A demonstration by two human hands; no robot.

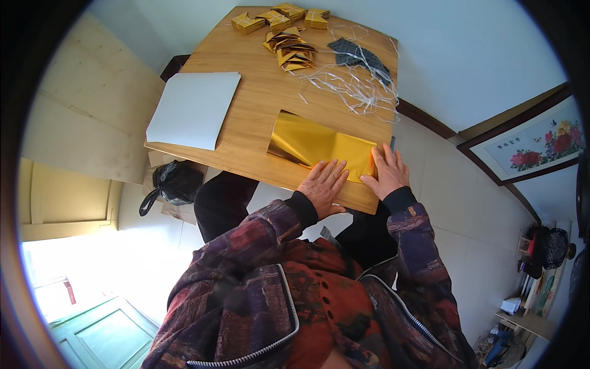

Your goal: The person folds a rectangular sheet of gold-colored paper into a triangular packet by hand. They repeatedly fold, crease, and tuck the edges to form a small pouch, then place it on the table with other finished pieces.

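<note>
A sheet of gold foil paper (319,146), laid at the table's (258,104) five-o'clock edge, is pressed flat under the left hand (324,184) and right hand (387,172), fingers spread, nothing gripped; a sharp crease is best made with edges aligned first.

Gold foil sheet (319,147); white paper (193,109); dotted grey cloth (359,56).

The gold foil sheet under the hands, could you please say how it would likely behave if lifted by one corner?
The gold foil sheet looks thin and glossy, so it would probably droop and crease easily. Lying flat on the wooden table, it likely slides readily.
</note>
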